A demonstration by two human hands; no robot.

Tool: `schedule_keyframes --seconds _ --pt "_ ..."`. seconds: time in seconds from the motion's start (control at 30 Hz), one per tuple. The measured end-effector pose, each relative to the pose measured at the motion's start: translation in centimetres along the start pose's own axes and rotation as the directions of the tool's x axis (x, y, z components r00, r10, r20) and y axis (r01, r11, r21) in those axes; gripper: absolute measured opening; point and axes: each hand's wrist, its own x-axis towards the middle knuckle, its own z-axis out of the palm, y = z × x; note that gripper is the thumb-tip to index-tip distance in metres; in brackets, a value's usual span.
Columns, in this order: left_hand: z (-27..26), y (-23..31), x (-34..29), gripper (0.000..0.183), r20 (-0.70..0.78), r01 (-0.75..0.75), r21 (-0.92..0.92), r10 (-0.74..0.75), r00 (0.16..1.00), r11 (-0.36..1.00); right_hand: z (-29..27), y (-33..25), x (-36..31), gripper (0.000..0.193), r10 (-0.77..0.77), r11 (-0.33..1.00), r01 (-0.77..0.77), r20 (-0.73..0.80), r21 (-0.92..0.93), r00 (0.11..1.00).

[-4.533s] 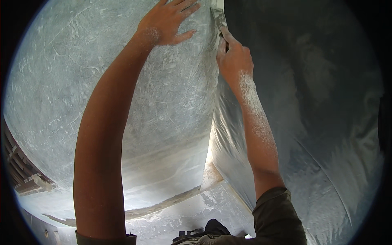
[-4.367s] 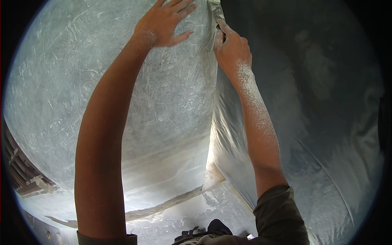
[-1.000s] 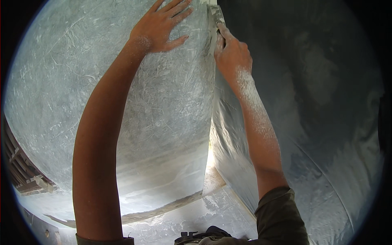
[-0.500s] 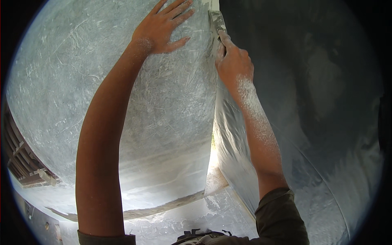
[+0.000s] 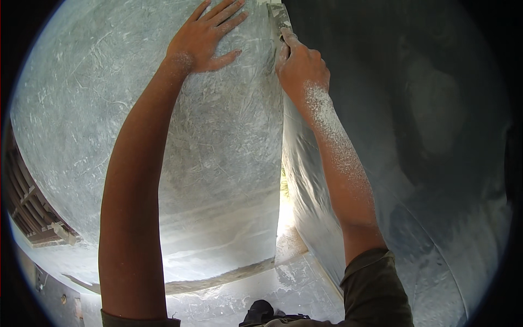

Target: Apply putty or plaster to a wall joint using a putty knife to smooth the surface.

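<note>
My left hand [image 5: 204,41] lies on a grey plastered wall [image 5: 229,141] with its fingers spread and the thumb out to the right; it holds nothing. To its right, near the wall's right-hand edge, my right hand [image 5: 304,68] is closed round a putty knife [image 5: 280,19]. White smears cover its flat blade, which lies along that edge; most of the handle is hidden in my fist. Whitish dust coats my right wrist and forearm.
A dark grey sheet [image 5: 392,136] hangs on the right, wrinkled beside a bright gap [image 5: 285,212] at the wall's edge. Low on the left is a brown slatted frame [image 5: 32,201]. Pale floor [image 5: 223,297] with whitish patches shows below.
Both hands and the putty knife now appear slightly farther left and higher, and the wall edge has shifted left as well. A dark rounded shape has come up at the bottom.
</note>
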Motion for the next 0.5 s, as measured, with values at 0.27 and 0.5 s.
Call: schedule_keyframes --seconds 0.27,0.5 --pt "2.3 -1.4 0.2 0.089 -0.335 -0.157 -0.033 0.137 0.932 0.987 0.5 0.2 -0.4 0.041 -0.008 0.998 0.008 0.011 0.06 1.0" --pt "-0.4 -1.0 -0.9 0.088 0.001 0.024 0.044 -0.024 1.0 0.999 0.4 -0.4 -2.0 0.041 -0.018 0.999 0.016 0.04 0.044 0.999"
